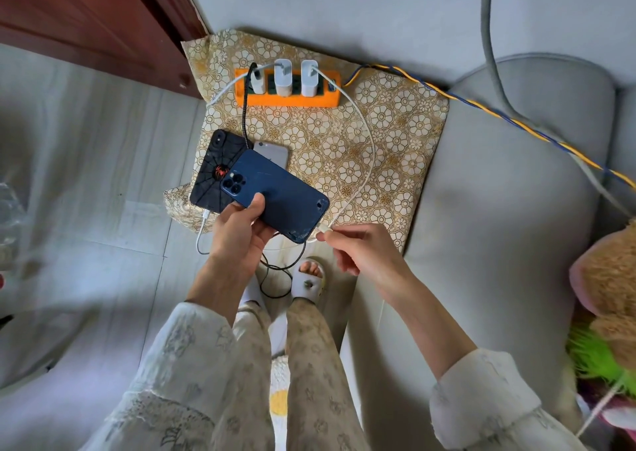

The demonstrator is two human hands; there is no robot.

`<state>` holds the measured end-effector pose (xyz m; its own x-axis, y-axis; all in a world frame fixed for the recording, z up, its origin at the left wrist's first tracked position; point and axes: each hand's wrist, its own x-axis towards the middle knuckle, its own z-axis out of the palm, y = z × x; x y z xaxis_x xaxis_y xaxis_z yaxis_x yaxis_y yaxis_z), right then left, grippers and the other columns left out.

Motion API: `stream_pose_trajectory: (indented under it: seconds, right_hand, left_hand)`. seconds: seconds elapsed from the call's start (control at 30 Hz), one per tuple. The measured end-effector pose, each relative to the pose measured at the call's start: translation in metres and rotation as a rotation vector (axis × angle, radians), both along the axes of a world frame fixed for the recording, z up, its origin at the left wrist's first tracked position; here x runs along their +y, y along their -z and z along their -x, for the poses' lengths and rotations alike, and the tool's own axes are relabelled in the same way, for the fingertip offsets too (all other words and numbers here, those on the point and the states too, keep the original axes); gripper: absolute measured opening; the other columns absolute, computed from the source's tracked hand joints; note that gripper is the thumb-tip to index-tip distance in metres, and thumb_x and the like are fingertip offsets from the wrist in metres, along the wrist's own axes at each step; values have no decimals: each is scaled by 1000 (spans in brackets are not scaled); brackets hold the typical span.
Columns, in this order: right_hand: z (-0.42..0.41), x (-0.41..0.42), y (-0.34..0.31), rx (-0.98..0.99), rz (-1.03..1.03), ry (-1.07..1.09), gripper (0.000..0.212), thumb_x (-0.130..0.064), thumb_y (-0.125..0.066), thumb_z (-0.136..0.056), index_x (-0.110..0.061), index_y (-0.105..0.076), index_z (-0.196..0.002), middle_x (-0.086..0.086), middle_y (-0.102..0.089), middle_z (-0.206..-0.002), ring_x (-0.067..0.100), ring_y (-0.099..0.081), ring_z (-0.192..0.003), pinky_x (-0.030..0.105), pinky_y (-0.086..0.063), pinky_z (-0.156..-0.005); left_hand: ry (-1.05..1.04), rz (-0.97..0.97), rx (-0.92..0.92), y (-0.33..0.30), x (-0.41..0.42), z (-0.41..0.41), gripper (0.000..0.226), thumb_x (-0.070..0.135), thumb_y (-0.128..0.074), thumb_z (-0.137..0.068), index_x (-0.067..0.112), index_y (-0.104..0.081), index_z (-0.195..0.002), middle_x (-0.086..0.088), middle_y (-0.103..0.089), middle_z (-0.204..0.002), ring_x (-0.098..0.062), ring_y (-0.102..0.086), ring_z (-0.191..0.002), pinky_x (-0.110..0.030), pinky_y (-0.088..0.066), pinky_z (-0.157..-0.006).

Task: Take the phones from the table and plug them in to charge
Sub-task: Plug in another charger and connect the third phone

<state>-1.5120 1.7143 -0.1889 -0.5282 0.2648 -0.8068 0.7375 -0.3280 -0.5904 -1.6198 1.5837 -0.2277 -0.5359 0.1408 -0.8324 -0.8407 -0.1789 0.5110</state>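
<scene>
My left hand (241, 230) holds a dark blue phone (278, 195) face down, its scuffed bottom end pointing right. My right hand (358, 247) pinches the plug of a white cable (370, 161), right at the phone's bottom edge. That cable loops up to the rightmost white charger (309, 78) on an orange power strip (289, 100). A black phone with a spider-web case (213, 171) lies on the patterned cushion (378, 133) with a white cable at its lower end. A silver phone (273, 152) lies partly under the blue one, under a black braided cable (245, 113).
Two more white chargers (283, 77) stand in the strip. A yellow-and-blue twisted cord (481, 108) runs right across the grey sofa (499, 192). A wooden cabinet (86, 20) stands at the upper left. A plush toy (612, 278) lies at the right. My slippered foot (309, 278) is below.
</scene>
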Motion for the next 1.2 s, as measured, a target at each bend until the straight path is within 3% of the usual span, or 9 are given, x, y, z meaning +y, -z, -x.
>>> stream_pose_trajectory:
  seconds: [0.13, 0.3, 0.5, 0.6, 0.67, 0.77, 0.97, 1.1, 1.2]
  right_hand:
    - [-4, 0, 3, -11, -33, -64, 16, -8, -57, -85, -3, -72, -83, 3, -67, -61, 6, -59, -47, 6, -36, -40]
    - [-9, 2, 10, -4, -54, -104, 20, -8, -55, -87, -10, -71, -76, -3, -68, -57, 7, -60, -54, 4, -35, -41]
    - [-15, 6, 20, -5, -33, -123, 19, -13, -58, -86, -18, -71, -73, -10, -70, -56, 5, -62, -59, 5, -40, -46]
    - [-14, 6, 25, -29, -58, -90, 11, -18, -62, -84, -12, -72, -86, -14, -68, -60, 14, -63, -70, 12, -48, -56]
    - [-10, 9, 27, -48, -156, -93, 22, -26, -64, -82, -15, -67, -101, -12, -68, -81, 15, -62, -83, 26, -54, -77]
    - [-5, 19, 29, -15, -236, -36, 44, -26, -60, -85, -11, -53, -126, 1, -64, -114, 12, -61, -97, 24, -49, -86]
    - [-25, 33, 45, -89, 21, 304, 18, 2, -51, -87, 1, -62, -101, 19, -64, -108, 24, -60, -88, 35, -47, -79]
    - [-39, 46, 69, -203, -31, 526, 15, 3, -48, -88, -6, -58, -96, 14, -60, -103, 25, -56, -90, 41, -47, -87]
    - [-44, 62, 97, -302, -102, 577, 17, 0, -46, -90, -2, -59, -101, 22, -61, -113, 29, -57, -95, 43, -47, -91]
  left_hand:
    - [41, 28, 29, -2, 2, -2, 10, 4, -51, -90, 10, -59, -94, 1, -71, -82, -13, -69, -75, -28, -59, -60]
    - [100, 32, 19, -2, 4, -5, 24, 5, -51, -90, 7, -54, -113, -4, -66, -98, -15, -67, -83, -30, -59, -73]
    - [122, 55, 34, -3, 12, -4, 9, 4, -53, -88, 11, -58, -92, 2, -73, -74, -11, -71, -66, -28, -60, -64]
    - [174, 93, 51, -3, 19, -1, 7, 4, -54, -88, 10, -58, -90, -3, -70, -78, -12, -70, -62, -28, -60, -62]
    - [242, 117, 62, -2, 24, -1, 10, 4, -55, -88, 7, -57, -97, -6, -67, -83, -14, -69, -64, -26, -60, -60]
    - [442, 136, 90, -2, 31, -6, 14, 5, -51, -90, 9, -57, -102, -4, -66, -84, -13, -66, -69, -20, -57, -54]
    - [733, 81, 110, 5, 52, -26, 25, 7, -45, -93, 5, -55, -116, -7, -67, -93, -15, -65, -81, -20, -58, -66]
    - [1277, 473, 575, 32, 59, -23, 37, 13, -43, -94, 11, -46, -130, -15, -58, -126, -30, -55, -114, -39, -45, -97]
    - [1692, 709, 838, 60, 49, -16, 54, 13, -40, -94, 17, -18, -144, -11, -19, -154, -30, -16, -141, -43, -22, -113]
